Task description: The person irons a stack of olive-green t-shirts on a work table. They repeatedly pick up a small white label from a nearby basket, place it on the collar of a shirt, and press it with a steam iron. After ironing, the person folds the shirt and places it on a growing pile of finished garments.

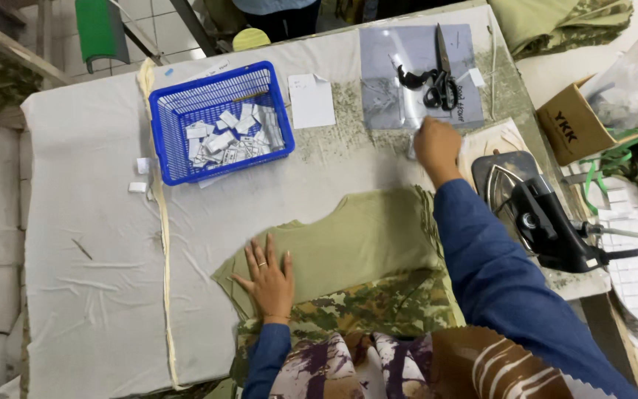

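A cloth-covered work table (97,244) fills the view. Beyond its far edge lies a pale tiled floor (156,29) with slanted metal legs (190,26). Even, soft light falls throughout.

Work table (90,244), covered in a creased off-white cloth. On it: blue plastic basket (219,122) of small white tags, far side; white paper slip (311,100) just beside it; clear plastic sheet (415,74) bearing black scissors (438,80). Olive fabric piece (348,240) lies flat near the front edge, camouflage fabric (367,307) under it. Electric iron (529,210) at right edge. Cream cord (162,236) runs front to back.
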